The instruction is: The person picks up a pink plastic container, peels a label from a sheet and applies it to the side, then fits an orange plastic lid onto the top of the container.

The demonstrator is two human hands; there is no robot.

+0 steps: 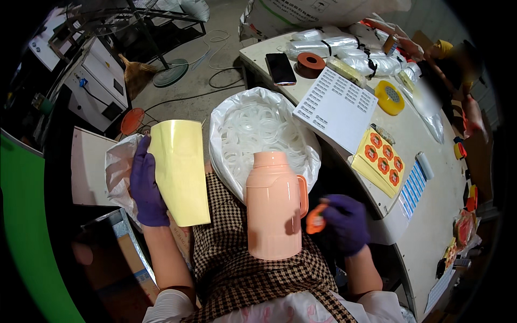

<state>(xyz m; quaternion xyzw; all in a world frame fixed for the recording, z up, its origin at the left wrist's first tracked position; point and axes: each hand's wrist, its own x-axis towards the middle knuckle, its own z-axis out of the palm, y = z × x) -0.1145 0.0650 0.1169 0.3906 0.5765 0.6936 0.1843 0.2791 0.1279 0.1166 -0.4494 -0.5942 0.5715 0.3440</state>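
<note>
A pale yellow backing sheet point(180, 172) is gripped along its left edge by my left hand point(146, 185), which wears a purple glove. In my gloved right hand point(346, 223), an orange flower-shaped sticker point(316, 219) is pinched between the fingertips. A peach-pink thermos jug point(273, 210) rests on my lap over the checked apron point(221, 237), its handle toward my right hand. The sticker is close to the jug's right side; whether they touch I cannot tell. Behind the jug, a white-lined bag point(221, 116) holds many translucent plastic rings point(258, 129).
On the table point(388, 188) at my right lie a phone point(280, 69), brown tape roll point(310, 65), printed label sheets point(336, 107), yellow tape roll point(389, 98) and orange sticker sheets point(381, 161). Plastic-wrapped bundles point(344, 51) lie farther back. Another person's arm point(474, 116) shows far right.
</note>
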